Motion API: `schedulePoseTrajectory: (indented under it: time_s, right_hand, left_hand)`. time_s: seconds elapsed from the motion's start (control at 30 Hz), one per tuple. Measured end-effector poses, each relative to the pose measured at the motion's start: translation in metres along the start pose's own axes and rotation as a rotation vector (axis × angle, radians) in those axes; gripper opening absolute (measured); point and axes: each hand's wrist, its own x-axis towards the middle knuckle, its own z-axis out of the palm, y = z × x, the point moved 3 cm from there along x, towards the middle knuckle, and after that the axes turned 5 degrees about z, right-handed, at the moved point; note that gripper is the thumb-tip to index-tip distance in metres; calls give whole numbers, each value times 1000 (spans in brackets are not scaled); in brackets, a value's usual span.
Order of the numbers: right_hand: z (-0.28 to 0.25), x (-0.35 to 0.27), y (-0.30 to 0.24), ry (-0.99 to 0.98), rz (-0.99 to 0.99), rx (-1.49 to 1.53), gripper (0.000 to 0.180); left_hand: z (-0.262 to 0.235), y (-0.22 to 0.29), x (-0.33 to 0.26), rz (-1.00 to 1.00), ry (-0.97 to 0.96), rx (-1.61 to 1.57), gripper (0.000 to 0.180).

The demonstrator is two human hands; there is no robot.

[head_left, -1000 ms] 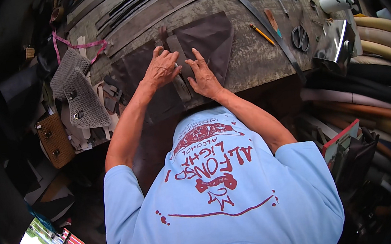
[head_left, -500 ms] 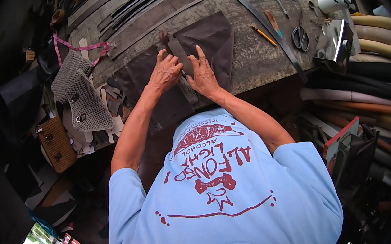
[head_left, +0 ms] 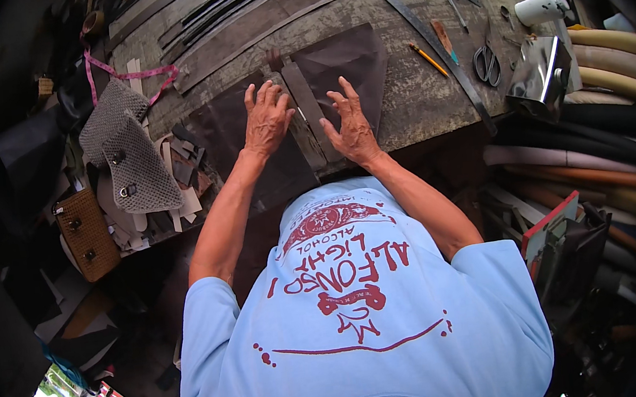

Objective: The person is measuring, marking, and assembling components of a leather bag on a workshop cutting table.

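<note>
Both hands flat, fingers spread: left hand point(head_left: 266, 120) on dark leather sheet point(head_left: 229, 130), right hand point(head_left: 351, 124) beside narrow strip point(head_left: 309, 110), near desk point(head_left: 416, 103) front edge. Best pressed evenly, edges aligned.

Bare patch of worn grey wooden surface point(head_left: 416, 103) right of the dark brown leather sheet point(head_left: 343, 64), hemmed by a yellow pencil point(head_left: 428, 60), long metal ruler point(head_left: 425, 36) and black-handled scissors point(head_left: 487, 64). Left edge crowded with grey woven bags point(head_left: 122, 145) and leather scraps point(head_left: 180, 174).

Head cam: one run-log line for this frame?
left hand flat on dark leather sheet | right hand flat on leather strip | second dark piece beside | scissors untouched
</note>
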Motion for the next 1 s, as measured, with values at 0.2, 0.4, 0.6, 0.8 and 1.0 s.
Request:
schedulePoseTrajectory:
  time_s: [0.2,0.4,0.6,0.8,1.0]
  right_hand:
    - [-45,-38,28,71,-65,-656,75]
    - [-83,-67,46,205,110,-778,78]
    - [-110,-100,68,341,168,-450,74]
    - [-112,-104,69,382,215,-419,74]
    - [-126,-110,72,310,203,-400,73]
  left_hand:
    - [2,39,-23,-126,49,-46,37]
    - [19,101,-44,9,-54,-145,40]
    - [32,122,-34,96,-81,-161,44]
    - [33,108,-25,113,-88,-74,34]
    - [31,101,-21,66,-88,-113,34]
